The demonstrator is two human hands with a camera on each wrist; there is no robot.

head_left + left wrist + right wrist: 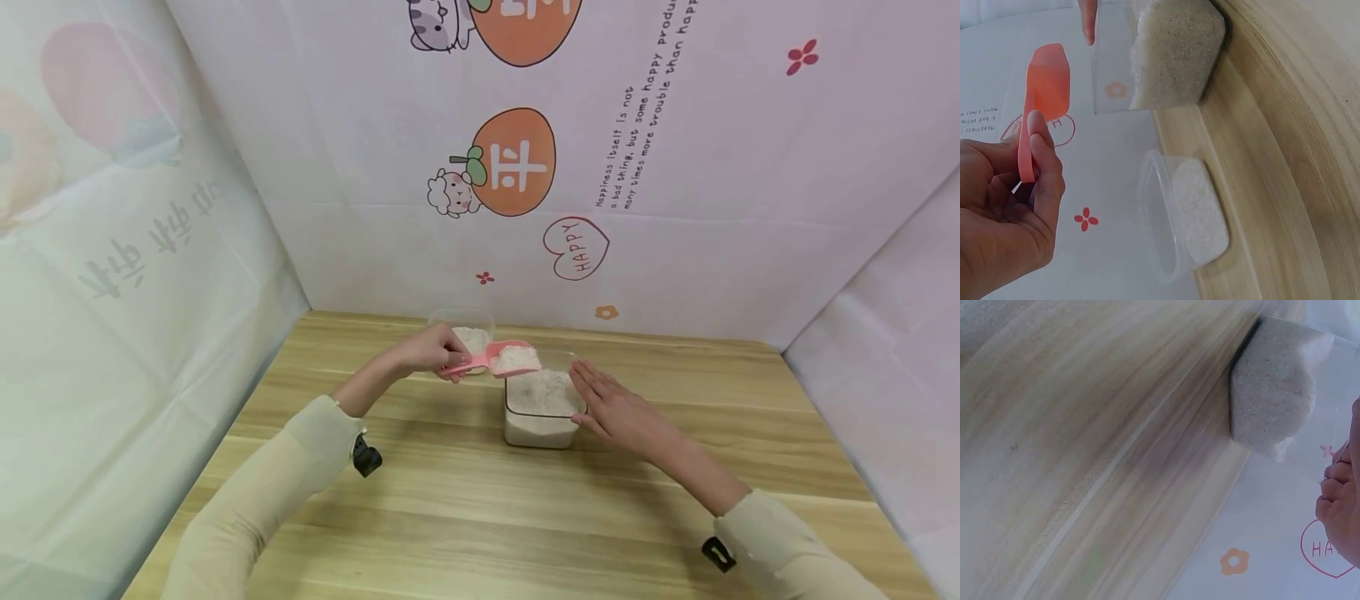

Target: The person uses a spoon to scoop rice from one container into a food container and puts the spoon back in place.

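The pink scoop (1048,81), bearing white powder (517,359), lies between both hands — its handle pinched by the left hand (435,350), near the bigger container (540,433). The right hand (618,412), fingers extended, touches this container's right side.

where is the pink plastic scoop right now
Near the middle of the head view, the pink plastic scoop is held up in the left hand, by the left side of the larger clear rectangular container.

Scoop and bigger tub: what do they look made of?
Scoop: probably smooth plastic, going by its even pink colour and moulded look. Bigger tub: clear, smooth plastic or glass, can't tell which; a printed flower shows through its side.
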